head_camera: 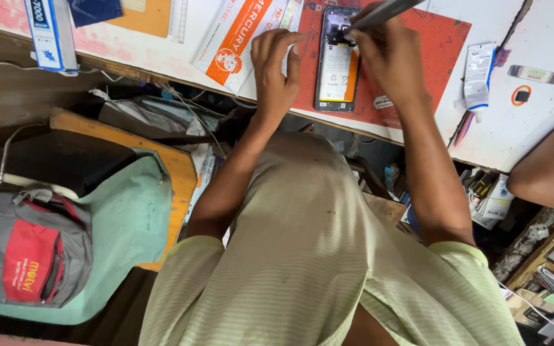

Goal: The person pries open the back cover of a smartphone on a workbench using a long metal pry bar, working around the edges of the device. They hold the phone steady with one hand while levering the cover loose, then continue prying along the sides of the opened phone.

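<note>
Both arms stretched fwd; left hand [276, 67] fingers curled, pressing down; right hand [389, 54] pinched in pen-style grip.

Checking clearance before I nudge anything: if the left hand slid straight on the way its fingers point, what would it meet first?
Probably the white and orange packet. The left hand rests beside the opened phone, its fingers pointing toward the far side of the bench, and the packet's edge lies just ahead. Depth is hard to judge here.

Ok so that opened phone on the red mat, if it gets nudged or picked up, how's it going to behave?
The opened phone lies flat on the red mat, so it will probably slide, not roll or tip. Its back is off, with the battery and circuit parts exposed, so it is likely fragile there. The left hand rests beside it and the right hand works a dark tool at its top end.
</note>
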Tool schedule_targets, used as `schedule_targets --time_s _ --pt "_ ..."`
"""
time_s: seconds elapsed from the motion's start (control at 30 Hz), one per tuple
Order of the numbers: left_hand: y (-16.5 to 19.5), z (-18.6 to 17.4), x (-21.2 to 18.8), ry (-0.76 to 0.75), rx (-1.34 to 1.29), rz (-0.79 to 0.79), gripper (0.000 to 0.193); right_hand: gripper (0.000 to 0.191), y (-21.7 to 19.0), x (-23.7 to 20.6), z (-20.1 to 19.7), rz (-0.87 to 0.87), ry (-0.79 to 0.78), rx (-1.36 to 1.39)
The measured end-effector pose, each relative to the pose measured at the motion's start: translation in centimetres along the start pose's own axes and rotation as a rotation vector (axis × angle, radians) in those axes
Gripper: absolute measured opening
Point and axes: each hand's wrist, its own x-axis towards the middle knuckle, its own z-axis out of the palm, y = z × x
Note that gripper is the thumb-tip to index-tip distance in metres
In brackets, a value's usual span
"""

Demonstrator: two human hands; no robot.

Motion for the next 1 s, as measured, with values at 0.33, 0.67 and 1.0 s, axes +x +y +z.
schedule_targets --time_s 0.33,0.67,1.0 --pt "2.7 4.3 2.8 -0.155 0.008 0.17 0.018 0.031 4.8 -12.0 -4.2 0.3 0.762 0.713" --pt "4.4 18.3 5.3 -0.407 -0.01 0.452 0.011 0.027 6.1 -22.6 -4.3 0.365 0.953 0.811" --pt "4.1 22.1 4.8 -0.47 0.146 0.609 0.014 0.027 5.9 -24.7 -4.9 0.346 1.009 0.774"
